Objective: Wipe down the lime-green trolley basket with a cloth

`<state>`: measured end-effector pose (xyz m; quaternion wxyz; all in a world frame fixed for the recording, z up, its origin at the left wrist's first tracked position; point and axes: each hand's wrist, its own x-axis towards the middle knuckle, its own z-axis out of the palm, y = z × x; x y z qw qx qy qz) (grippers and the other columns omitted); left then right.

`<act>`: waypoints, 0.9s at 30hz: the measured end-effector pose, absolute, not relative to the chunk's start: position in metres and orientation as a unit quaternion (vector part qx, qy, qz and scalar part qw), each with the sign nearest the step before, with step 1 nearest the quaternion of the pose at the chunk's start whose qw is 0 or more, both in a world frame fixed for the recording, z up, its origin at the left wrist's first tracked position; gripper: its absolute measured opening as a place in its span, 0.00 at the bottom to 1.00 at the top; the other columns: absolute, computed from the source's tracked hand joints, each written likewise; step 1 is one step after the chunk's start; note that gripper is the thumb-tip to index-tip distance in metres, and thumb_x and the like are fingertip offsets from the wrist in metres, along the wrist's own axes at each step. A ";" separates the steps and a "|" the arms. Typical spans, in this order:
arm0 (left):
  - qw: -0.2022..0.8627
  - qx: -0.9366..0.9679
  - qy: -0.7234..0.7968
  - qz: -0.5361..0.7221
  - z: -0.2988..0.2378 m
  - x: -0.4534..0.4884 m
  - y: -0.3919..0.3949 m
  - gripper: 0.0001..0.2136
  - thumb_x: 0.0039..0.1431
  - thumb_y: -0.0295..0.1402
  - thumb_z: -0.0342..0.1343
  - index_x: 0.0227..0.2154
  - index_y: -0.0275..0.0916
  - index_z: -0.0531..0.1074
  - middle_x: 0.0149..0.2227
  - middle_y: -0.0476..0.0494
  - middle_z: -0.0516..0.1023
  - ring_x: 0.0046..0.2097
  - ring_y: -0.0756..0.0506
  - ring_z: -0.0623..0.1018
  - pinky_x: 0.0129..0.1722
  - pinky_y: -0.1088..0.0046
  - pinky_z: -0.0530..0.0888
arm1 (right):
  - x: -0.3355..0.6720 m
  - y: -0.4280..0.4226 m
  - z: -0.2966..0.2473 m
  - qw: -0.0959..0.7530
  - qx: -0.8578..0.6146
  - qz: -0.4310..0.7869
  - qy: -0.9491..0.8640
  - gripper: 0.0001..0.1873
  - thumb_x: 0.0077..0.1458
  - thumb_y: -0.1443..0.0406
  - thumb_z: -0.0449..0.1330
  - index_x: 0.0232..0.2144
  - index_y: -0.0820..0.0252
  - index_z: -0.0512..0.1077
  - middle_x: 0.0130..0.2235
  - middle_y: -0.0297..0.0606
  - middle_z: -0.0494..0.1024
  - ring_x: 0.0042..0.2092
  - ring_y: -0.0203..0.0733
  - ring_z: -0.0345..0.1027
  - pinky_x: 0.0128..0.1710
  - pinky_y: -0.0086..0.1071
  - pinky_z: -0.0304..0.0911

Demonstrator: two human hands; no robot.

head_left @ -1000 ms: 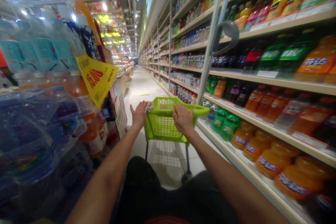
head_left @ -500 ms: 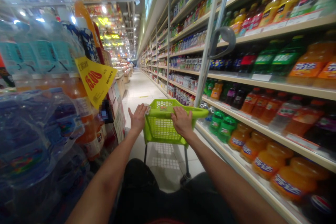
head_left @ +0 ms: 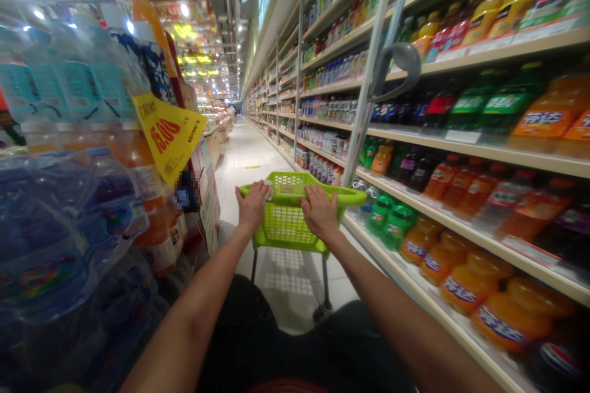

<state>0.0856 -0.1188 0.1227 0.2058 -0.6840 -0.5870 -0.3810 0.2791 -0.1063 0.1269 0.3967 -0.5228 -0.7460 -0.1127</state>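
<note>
A lime-green shopping cart (head_left: 295, 224) stands in the aisle straight ahead of me. My left hand (head_left: 251, 207) grips the left end of its near rim, with a crumpled white piece of paper or cloth (head_left: 266, 189) under the fingers. My right hand (head_left: 319, 212) is closed over the rim a little to the right. Both my forearms stretch forward from the bottom of the view.
Shelves of orange, green and dark soft-drink bottles (head_left: 465, 270) line the right side, with a grey ladder rail (head_left: 369, 73) leaning on them. Shrink-wrapped water packs (head_left: 69, 221) and a yellow price sign (head_left: 168, 135) crowd the left. The tiled aisle floor (head_left: 244, 156) runs ahead.
My left hand has moved right from the cart's outer corner and closed on the rim. The cart has turned slightly; my right hand keeps its grip.
</note>
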 end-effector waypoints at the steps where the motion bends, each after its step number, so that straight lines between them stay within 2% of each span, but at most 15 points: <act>1: 0.210 -0.661 -0.606 -0.389 0.124 0.075 -0.119 0.19 0.58 0.25 0.42 0.50 0.43 0.66 0.57 0.42 0.65 0.59 0.45 0.63 0.60 0.48 0.33 | 0.279 -0.107 0.127 0.396 -0.523 -0.111 -0.747 0.22 0.60 0.61 0.42 0.52 0.63 0.64 0.55 0.46 0.67 0.57 0.49 0.56 0.56 0.56 0.40; 5: 0.214 -0.620 -0.642 -0.397 0.126 0.057 -0.120 0.19 0.58 0.24 0.42 0.51 0.43 0.65 0.57 0.42 0.64 0.59 0.45 0.63 0.60 0.48 0.36 | 0.275 -0.108 0.128 0.405 -0.528 -0.111 -0.738 0.22 0.60 0.61 0.42 0.51 0.63 0.65 0.54 0.47 0.67 0.57 0.50 0.56 0.56 0.55 0.41; 13: 0.205 -0.700 -0.578 -0.367 0.122 0.116 -0.122 0.18 0.60 0.25 0.40 0.51 0.44 0.65 0.58 0.43 0.64 0.60 0.46 0.62 0.61 0.48 0.37 | 0.278 -0.105 0.124 0.418 -0.518 -0.125 -0.736 0.22 0.59 0.61 0.42 0.50 0.64 0.66 0.54 0.48 0.68 0.56 0.50 0.57 0.56 0.56 0.41; 21: 0.220 -0.607 -0.656 -0.391 0.129 0.067 -0.124 0.18 0.59 0.26 0.43 0.51 0.43 0.65 0.57 0.41 0.64 0.59 0.44 0.63 0.60 0.47 0.40 | 0.276 -0.102 0.121 0.413 -0.516 -0.127 -0.739 0.23 0.60 0.61 0.42 0.51 0.65 0.65 0.54 0.48 0.67 0.57 0.49 0.56 0.56 0.56 0.40; 27: 0.193 -0.669 -0.602 -0.390 0.124 0.112 -0.126 0.17 0.61 0.27 0.41 0.50 0.43 0.66 0.57 0.42 0.65 0.59 0.46 0.63 0.61 0.47 0.41 | 0.276 -0.103 0.122 0.415 -0.518 -0.130 -0.736 0.23 0.59 0.61 0.42 0.51 0.66 0.65 0.53 0.49 0.68 0.57 0.50 0.57 0.56 0.56 0.40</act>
